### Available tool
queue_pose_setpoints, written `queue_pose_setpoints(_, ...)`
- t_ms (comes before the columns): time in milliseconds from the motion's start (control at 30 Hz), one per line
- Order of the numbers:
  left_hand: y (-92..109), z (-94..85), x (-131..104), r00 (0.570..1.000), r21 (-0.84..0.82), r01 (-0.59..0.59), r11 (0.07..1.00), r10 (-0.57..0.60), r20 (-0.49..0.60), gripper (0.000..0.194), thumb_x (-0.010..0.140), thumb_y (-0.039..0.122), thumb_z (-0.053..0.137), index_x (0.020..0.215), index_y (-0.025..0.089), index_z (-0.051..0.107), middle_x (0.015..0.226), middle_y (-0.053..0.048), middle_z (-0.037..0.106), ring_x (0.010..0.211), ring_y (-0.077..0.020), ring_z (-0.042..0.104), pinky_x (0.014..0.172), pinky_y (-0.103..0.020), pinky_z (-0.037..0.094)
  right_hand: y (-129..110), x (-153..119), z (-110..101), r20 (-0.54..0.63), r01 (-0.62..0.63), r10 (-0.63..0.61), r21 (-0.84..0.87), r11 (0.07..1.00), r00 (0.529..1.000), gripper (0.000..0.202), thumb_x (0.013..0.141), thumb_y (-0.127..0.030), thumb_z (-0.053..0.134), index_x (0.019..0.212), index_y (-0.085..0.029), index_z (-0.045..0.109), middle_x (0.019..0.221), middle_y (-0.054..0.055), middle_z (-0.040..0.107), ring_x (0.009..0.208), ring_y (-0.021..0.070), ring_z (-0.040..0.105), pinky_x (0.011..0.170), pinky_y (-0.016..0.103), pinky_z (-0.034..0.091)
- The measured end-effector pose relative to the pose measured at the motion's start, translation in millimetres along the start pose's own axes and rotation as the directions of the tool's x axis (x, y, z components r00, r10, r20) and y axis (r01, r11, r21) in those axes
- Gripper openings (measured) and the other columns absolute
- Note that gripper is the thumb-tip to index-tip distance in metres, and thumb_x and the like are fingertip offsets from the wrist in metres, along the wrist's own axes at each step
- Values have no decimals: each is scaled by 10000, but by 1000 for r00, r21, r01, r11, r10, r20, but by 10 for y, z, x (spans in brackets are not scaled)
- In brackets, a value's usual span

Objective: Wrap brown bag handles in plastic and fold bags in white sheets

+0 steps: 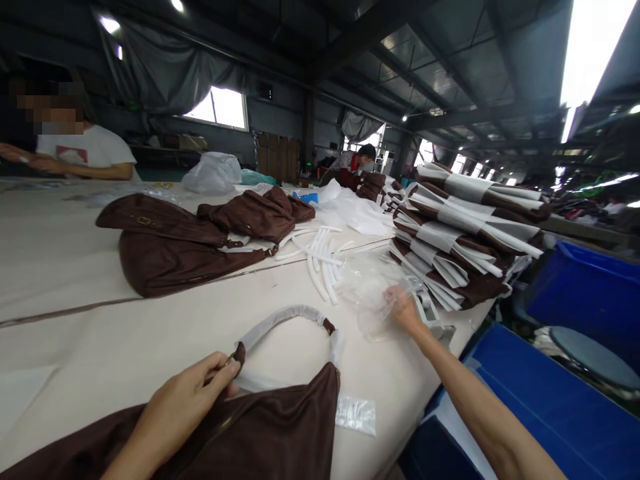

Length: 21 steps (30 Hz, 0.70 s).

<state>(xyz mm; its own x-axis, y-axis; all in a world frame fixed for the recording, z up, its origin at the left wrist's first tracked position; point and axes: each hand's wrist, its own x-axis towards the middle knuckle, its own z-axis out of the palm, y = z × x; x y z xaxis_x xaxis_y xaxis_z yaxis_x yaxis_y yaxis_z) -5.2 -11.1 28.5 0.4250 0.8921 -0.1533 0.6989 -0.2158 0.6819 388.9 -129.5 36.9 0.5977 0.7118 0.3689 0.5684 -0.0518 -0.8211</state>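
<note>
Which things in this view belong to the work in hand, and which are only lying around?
Belonging, it seems:
brown bag, its wrapped handle in the left hand
clear plastic at the right hand
similar brown bags beyond

Probably just lying about:
blue bin at right
teal plastic behind

On the tabletop (125,347): between six and seven o'clock, a bag (280,433), with the left hand (183,393) on its strap (295,312); between five and six, just beside, a packet (356,415). Near centre, strips (327,272); at four, plastic film (365,273) in the right hand (401,308); at three, a stack (470,227); at nine, piled bags (160,260). Off-edge at four, bins (535,390).
</note>
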Motion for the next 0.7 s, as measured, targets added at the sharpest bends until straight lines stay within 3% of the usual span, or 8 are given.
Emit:
queue_pose_setpoints(133, -31, 2, 15, 999, -105, -4, 994, -1, -44, 511, 752, 714, 430, 692, 234, 594, 657, 0, 664, 639, -220, 583, 600, -274, 394, 102, -191, -226, -17, -73, 75, 118, 990, 997, 355, 947, -456, 542, 958, -118, 650, 969, 38, 661, 801, 148, 636, 734, 309, 543)
queue_pose_setpoints(200, -10, 6, -11, 998, -158, -8, 987, -3, -69, 506, 755, 703, 443, 686, 223, 587, 649, -4, 655, 618, -207, 557, 579, -269, 377, 149, -356, -351, 12, -153, 156, 275, 949, 988, 268, 850, -419, 627, 757, -168, 609, 836, 28, 661, 669, 145, 599, 603, 295, 514)
queue_pose_setpoints(300, 56, 9, -71, 996, -281, -23, 959, -3, -92, 462, 770, 657, 478, 702, 210, 574, 683, -15, 672, 621, -193, 549, 594, -268, 384, 120, -567, -497, 139, -344, 322, 543, 766, 936, 277, 672, -351, 697, 562, -204, 490, 661, -13, 577, 549, 130, 502, 509, 266, 448)
queue_pose_setpoints(367, 96, 5, -107, 995, -396, -37, 917, -3, -100, 420, 751, 627, 534, 744, 208, 565, 703, -23, 687, 648, -197, 570, 625, -273, 404, 4, -611, -496, 265, -446, 361, 583, 679, 894, 276, 642, -328, 728, 562, -209, 491, 611, -20, 526, 524, 125, 465, 487, 256, 422)
queue_pose_setpoints(433, 119, -6, -144, 995, -506, -53, 861, 2, -102, 406, 739, 605, 583, 782, 202, 566, 693, -27, 680, 650, -195, 576, 641, -275, 416, -184, -590, -363, 410, -527, 339, 562, 637, 847, 278, 625, -332, 764, 585, -205, 520, 591, -16, 508, 520, 123, 461, 481, 249, 408)
queue_pose_setpoints(500, 128, -22, -190, 994, -601, -71, 796, 8, -107, 387, 749, 573, 615, 809, 194, 575, 689, -26, 668, 645, -182, 573, 651, -269, 421, -409, -549, -101, 560, -608, 302, 510, 608, 771, 288, 585, -321, 813, 633, -199, 557, 581, -19, 515, 517, 118, 471, 484, 239, 401)
queue_pose_setpoints(633, 123, -68, -274, 990, -720, -110, 685, 9, -143, 339, 776, 512, 647, 837, 185, 581, 694, -27, 664, 647, -161, 579, 661, -249, 424, -763, -512, 632, 763, -686, 220, 365, 629, 608, 358, 574, -344, 861, 784, -177, 624, 654, -18, 586, 554, 106, 505, 519, 220, 411)
queue_pose_setpoints(700, 108, -90, -289, 986, -749, -125, 650, -2, -166, 334, 779, 503, 659, 838, 185, 577, 693, -28, 669, 628, -154, 579, 641, -241, 420, -840, -524, 1013, 814, -663, 182, 297, 687, 552, 378, 594, -408, 846, 774, -161, 624, 638, -24, 571, 538, 96, 482, 492, 210, 382)
